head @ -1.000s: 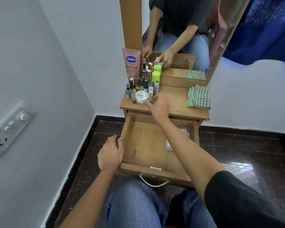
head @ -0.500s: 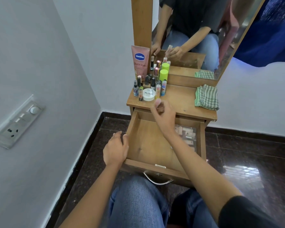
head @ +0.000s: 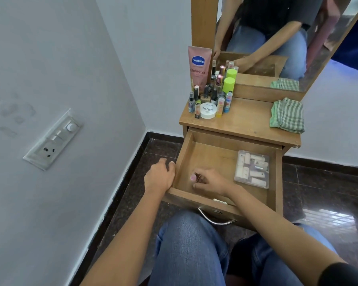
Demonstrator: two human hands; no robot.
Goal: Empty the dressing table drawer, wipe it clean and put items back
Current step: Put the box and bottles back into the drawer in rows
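The wooden drawer (head: pixel 215 153) of the dressing table stands pulled out. My left hand (head: pixel 158 177) rests on its front left corner, fingers over the side wall. Down inside the drawer near the front left, my right hand (head: pixel 210 180) pinches a small bottle with a pink cap (head: pixel 193 177). A clear plastic box of small tubes (head: pixel 252 169) lies at the drawer's right side. On the tabletop (head: pixel 246 120) stand a pink Vaseline tube (head: pixel 198 68), several small bottles (head: pixel 213 96), a white nail polish jar (head: pixel 208 110) and a green-capped bottle (head: pixel 228 83).
A green striped cloth (head: pixel 287 115) lies folded at the tabletop's right. A mirror (head: pixel 277 38) rises behind the table. A wall socket panel (head: pixel 54 139) is on the left wall. My knees (head: pixel 190 244) sit just below the drawer's metal handle (head: pixel 213 219). Dark tiled floor (head: pixel 318 193) surrounds the table.
My right hand picked a small bottle from the group on the tabletop and carried it down into the drawer's front left. My left hand stayed on the drawer corner.
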